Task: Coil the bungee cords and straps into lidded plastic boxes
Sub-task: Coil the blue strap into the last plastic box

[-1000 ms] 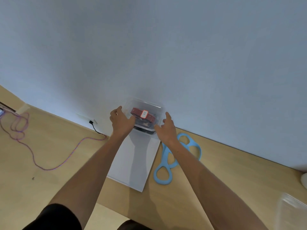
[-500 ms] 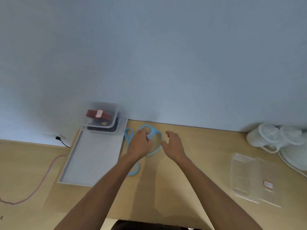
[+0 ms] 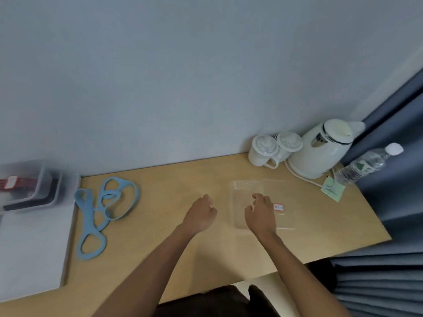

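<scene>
The step in hand looks like fetching the empty box (image 3: 240, 195) for the blue strap (image 3: 87, 216). The box is clear plastic and lies toward the right of the surface (image 3: 217, 259), nearer its back edge than its front, with its lid (image 3: 286, 216) just beside it on the right. The right grip (image 3: 261, 213) hangs over the box's right wall, fingers loosely bent and released. Nothing is visibly pinched, though I cannot tell whether the fingertips touch the plastic. The left grip (image 3: 201, 213) hovers over bare wood just left of the box, loosely curled and holding nothing. The strap sprawls in open loops well apart from both, near the left of the surface and just beside the white tray (image 3: 34, 248). At the tray's back end sits a filled box (image 3: 45, 179). To do this well, I would take the box by its two long walls, one grip on each. Thin clear walls probably flex, and a one-sided pinch could tip it. I would slide or carry it toward the strap, not drag the floppy strap across. The lid could stay put until the coil is in, or come along in the right grip. The box should be set down flat with room around it, clear of the kettle (image 3: 320, 152) and its cord at the back right corner.
</scene>
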### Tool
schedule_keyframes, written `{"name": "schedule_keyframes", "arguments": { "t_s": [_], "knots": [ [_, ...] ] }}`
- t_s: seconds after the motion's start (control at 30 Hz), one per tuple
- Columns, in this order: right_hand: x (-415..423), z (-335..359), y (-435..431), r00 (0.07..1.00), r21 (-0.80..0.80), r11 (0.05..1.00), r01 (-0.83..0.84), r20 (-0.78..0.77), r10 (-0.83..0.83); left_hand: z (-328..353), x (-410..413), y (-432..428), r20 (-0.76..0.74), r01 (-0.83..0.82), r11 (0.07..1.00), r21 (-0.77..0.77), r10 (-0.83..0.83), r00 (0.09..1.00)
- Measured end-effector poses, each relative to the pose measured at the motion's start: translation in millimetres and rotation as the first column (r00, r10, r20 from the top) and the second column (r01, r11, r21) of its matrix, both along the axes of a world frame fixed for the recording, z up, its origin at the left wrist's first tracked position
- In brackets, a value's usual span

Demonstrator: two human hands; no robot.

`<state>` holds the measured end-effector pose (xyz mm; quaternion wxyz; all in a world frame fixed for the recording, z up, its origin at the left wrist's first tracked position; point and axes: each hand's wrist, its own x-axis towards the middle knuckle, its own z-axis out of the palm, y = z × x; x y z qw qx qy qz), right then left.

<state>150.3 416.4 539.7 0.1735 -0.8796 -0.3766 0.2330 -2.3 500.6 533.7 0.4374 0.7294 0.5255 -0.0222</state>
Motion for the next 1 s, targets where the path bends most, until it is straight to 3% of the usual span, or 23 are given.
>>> {"name": "schedule_keyframes", "arguments": {
  "t_s": [0.1,0.4,0.53,0.67,0.87,1.0],
  "knots": [
    [24.5,-11.5,-21.2,0.998,-0.139,0.99,0.014,0.059,-0.006,-1.5,30.8,-9.4,-0.008,0.03,0.999,0.012,-0.03,1.0],
    [31.1,-34.1,-28.6,0.998,-0.226,0.973,-0.054,-0.023,0.05,2.8,41.8,-17.4,-0.018,0.023,0.997,0.07,-0.022,1.0],
    [19.7,-33.1,-10.3,0.975,-0.165,0.961,-0.222,-0.023,0.221,7.3,27.0,-10.8,-0.033,-0.01,0.98,0.201,0.017,0.999],
    [-3.5,-35.7,8.3,0.875,-0.058,0.873,-0.483,-0.039,0.482,10.2,2.9,-1.4,-0.119,0.005,0.923,0.384,0.044,0.992],
    [-50.5,-38.2,30.7,0.738,0.034,0.744,-0.667,-0.109,0.666,0.2,-59.9,-0.9,-0.338,0.052,0.983,0.176,0.01,0.941],
    [-75.6,-42.7,35.8,0.686,0.036,0.694,-0.719,-0.122,0.718,-5.3,-96.4,-7.3,-0.376,0.008,0.995,0.102,0.031,0.926]
  ]
}}
